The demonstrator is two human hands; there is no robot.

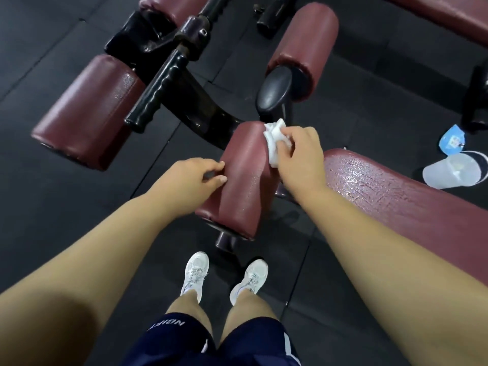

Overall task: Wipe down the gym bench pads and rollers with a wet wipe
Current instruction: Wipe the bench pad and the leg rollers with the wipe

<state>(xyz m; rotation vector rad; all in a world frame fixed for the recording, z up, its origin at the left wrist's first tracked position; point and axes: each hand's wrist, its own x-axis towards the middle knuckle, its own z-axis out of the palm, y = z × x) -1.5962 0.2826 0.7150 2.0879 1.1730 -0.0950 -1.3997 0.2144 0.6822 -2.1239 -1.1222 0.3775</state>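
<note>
– Two hands of yours are at the near roller (243, 191), correct?

– Yes. Your right hand (298, 154) has the wet wipe (274, 138). Its grip is pinching the crumpled white wipe between thumb and fingers, and it presses the wipe on the far right part of this roller.

– And the other grip?

– Your left hand (190, 178) has the fingers loosely bent, not closed around anything. The tips of the thumb and one finger touch the left side of the same roller.

– Where is this roller?

– It lies in front of your white shoes (196, 270), above the black floor (79, 207), at the end of the long bench pad (396, 202), which goes off to your right. The pad shines with wet drops, and the roller also carries small drops.

– What more is around?

– One left roller (87, 109) and one far roller (303, 46) ahead, with a black round cap (274, 93) close to its near end. Between them runs a black ribbed handle (155, 93). On the floor beyond the bench pad a clear plastic cup (449, 171) lies on its side, and just beside it a small blue thing (453, 140), a lid or a packet; I cannot tell which.
</note>
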